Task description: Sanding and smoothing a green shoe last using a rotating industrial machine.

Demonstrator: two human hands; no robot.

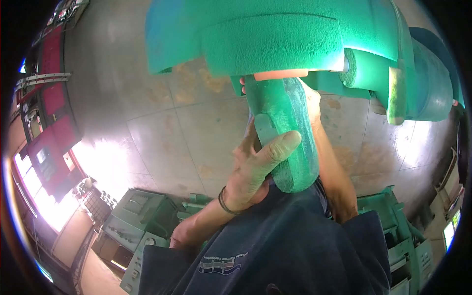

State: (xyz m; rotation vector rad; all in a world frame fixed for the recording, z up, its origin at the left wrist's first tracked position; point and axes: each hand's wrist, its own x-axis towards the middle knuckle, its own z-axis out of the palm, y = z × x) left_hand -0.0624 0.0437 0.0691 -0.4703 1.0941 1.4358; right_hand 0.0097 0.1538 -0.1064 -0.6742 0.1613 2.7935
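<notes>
A long, rounded plastic shell (287, 162), translucent and tinted green, is in my two hands, its rounded end toward my body. My left hand (248, 169) grips its left side, the thumb lying across the top and the fingers hidden beneath. My right hand (311, 104) is closed on the right side near the far end, largely hidden behind the shell. That far end meets an orange band (281, 74) under the rough green cover (275, 44) of a machine; the contact itself is hidden. A few fingertips show left of the shell's far end; I cannot tell whose hand they belong to.
To the right of the cover sit a green foam-like roller (366, 69) and a large rounded green housing (432, 81). Green machines stand behind me at lower left (135, 211) and lower right (393, 236). Dark red cabinets (54, 132) line the left. The floor (152, 128) is grey and stained.
</notes>
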